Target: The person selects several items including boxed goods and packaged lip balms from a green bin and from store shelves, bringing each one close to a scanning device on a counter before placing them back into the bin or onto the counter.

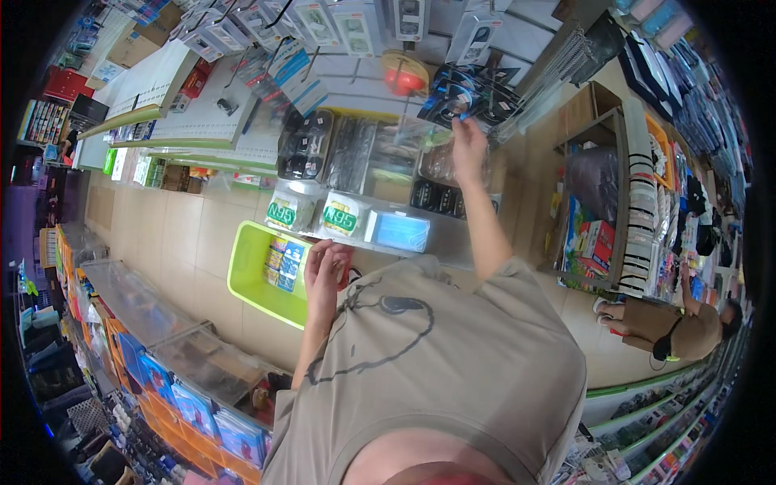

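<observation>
My right hand point(470, 148) reaches up to a display wall, its fingertips pinching the lower edge of a dark blue-and-black packet point(456, 97). The packet is among several similar ones on wall hooks; what is inside is hard to make out. Lower down, my left hand point(322, 270) is raised with loosely bent fingers, and nothing shows in it. It is beside the rim of a lime-green plastic basket point(242, 285), in which flat printed packs point(284, 264) lie. A red item point(344, 267), partly hidden, shows just behind my left hand.
A low shelf ahead holds bags with green lettering point(341, 216), a box of blue face masks point(399, 231) and trays of black goods point(305, 142). Metal chains point(561, 57) hang at upper right. A rack of headbands point(639, 206) stands right, with another person point(679, 330) near it.
</observation>
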